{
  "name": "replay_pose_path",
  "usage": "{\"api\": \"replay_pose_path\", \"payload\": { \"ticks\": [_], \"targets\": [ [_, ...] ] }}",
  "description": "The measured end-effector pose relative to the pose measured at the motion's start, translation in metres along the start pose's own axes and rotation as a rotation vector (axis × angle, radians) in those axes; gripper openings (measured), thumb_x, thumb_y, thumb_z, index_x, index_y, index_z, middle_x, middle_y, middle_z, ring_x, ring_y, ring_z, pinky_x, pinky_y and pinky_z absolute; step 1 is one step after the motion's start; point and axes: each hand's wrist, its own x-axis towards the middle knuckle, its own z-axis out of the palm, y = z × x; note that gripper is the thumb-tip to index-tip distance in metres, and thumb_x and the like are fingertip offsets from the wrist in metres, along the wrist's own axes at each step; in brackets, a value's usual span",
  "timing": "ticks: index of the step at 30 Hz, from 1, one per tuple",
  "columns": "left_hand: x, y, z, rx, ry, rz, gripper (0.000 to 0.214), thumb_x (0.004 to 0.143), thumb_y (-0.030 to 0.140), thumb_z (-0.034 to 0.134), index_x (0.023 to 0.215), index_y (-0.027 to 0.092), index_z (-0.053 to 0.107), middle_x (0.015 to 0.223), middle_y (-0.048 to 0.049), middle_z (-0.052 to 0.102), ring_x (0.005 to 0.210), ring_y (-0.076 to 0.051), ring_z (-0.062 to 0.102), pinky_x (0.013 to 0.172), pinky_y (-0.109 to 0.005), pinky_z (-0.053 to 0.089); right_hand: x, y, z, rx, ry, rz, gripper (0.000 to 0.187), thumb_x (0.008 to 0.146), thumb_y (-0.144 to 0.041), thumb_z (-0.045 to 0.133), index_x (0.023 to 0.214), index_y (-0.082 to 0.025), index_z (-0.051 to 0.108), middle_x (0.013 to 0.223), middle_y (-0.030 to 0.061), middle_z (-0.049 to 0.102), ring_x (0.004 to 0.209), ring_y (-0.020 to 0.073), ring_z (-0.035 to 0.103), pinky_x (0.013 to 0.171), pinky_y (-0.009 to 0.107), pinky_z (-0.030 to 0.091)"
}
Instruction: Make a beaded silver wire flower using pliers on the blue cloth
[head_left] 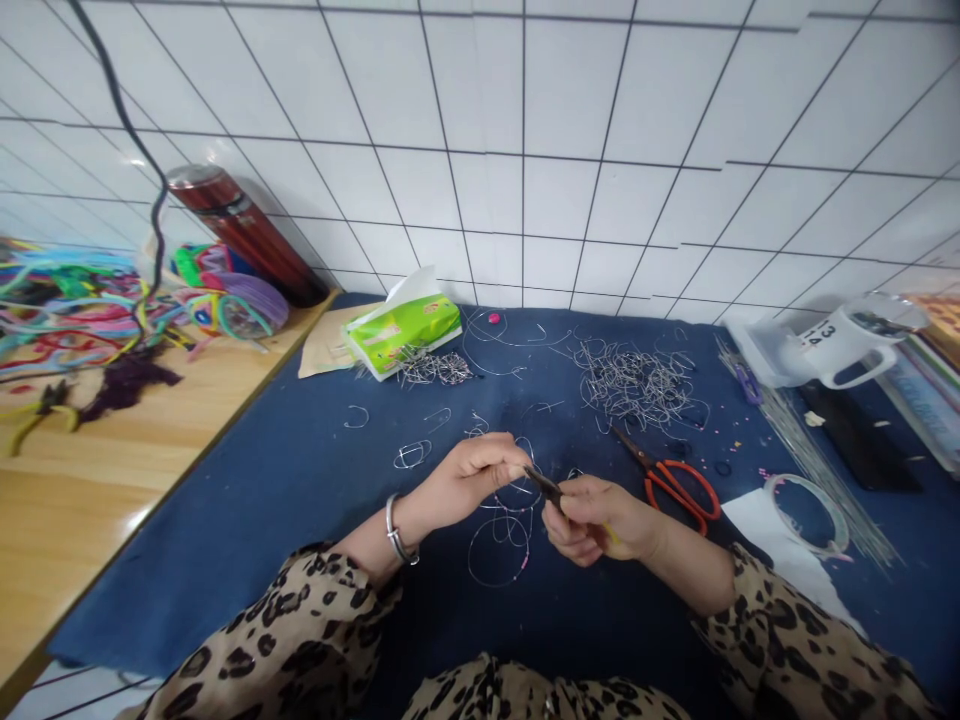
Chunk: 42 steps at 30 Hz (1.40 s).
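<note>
My left hand (480, 470) has thumb and fingers pinched on a thin wire, most of which its fingertips hide. My right hand (596, 515) is wrapped round a pair of pliers (546, 487); their dark jaws point left and meet the left fingertips. A bit of yellow handle shows by the right palm. Below both hands a loose wire loop with small pink beads (523, 565) curls over the dark blue cloth; whether it joins the pinched wire I cannot tell. Red-handled scissors (681, 490) lie right of my right hand.
A heap of bent wire pieces (637, 385) lies behind the scissors. At the back left stands a green tissue pack (405, 332). To the right are straight wires (817, 465), a clear coil (840, 520) and a white mug (847, 340). Pipe cleaners (67, 300) cover the wooden table.
</note>
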Motion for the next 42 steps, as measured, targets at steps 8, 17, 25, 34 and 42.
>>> {"api": "replay_pose_path", "payload": {
  "ticks": [8,17,25,34,42],
  "targets": [
    [0.001,0.005,0.003,-0.025,0.079,-0.093,0.02,0.088,0.028,0.049,0.088,0.015,0.065,0.072,-0.0013,0.053,0.065,-0.01,0.047,0.062,-0.022,0.039,0.001,-0.002,0.005,-0.312,0.294,-0.077,0.03,0.081,-0.041,0.056,0.071,-0.016,0.046,0.056,-0.0079,0.03,0.046,0.0036,0.023,0.042,0.018,0.017],
    [-0.002,0.002,0.007,-0.102,0.11,-0.221,0.023,0.087,0.034,0.05,0.087,0.014,0.062,0.064,0.002,0.048,0.057,-0.007,0.043,0.052,-0.018,0.036,-0.002,-0.015,0.011,-0.929,0.484,-0.15,0.037,0.086,-0.049,0.044,0.069,-0.017,0.042,0.063,-0.0052,0.033,0.059,0.0071,0.03,0.053,0.021,0.025],
    [0.0,0.009,0.006,-0.086,0.108,-0.265,0.023,0.086,0.033,0.05,0.083,0.014,0.062,0.06,0.0023,0.048,0.053,-0.007,0.041,0.048,-0.017,0.033,0.0,-0.013,0.011,-1.29,0.583,-0.201,0.035,0.089,-0.042,0.04,0.065,-0.019,0.033,0.064,-0.0043,0.036,0.06,0.0089,0.036,0.058,0.023,0.027],
    [-0.002,0.003,0.013,-0.33,0.138,-0.369,0.022,0.084,0.035,0.053,0.084,0.014,0.059,0.053,0.0059,0.04,0.045,-0.005,0.034,0.043,-0.016,0.027,0.001,-0.009,0.014,-1.527,0.709,-0.153,0.027,0.089,-0.038,0.038,0.069,-0.02,0.033,0.068,-0.0023,0.041,0.06,0.0105,0.038,0.057,0.025,0.025],
    [0.0,0.005,0.02,-0.337,0.209,-0.343,0.024,0.083,0.035,0.055,0.096,0.015,0.06,0.063,0.0035,0.047,0.05,-0.005,0.037,0.047,-0.018,0.03,0.001,-0.011,0.005,-1.381,0.684,-0.231,0.031,0.089,-0.039,0.04,0.066,-0.019,0.034,0.065,-0.0036,0.039,0.06,0.01,0.038,0.058,0.024,0.027]
  ]
}}
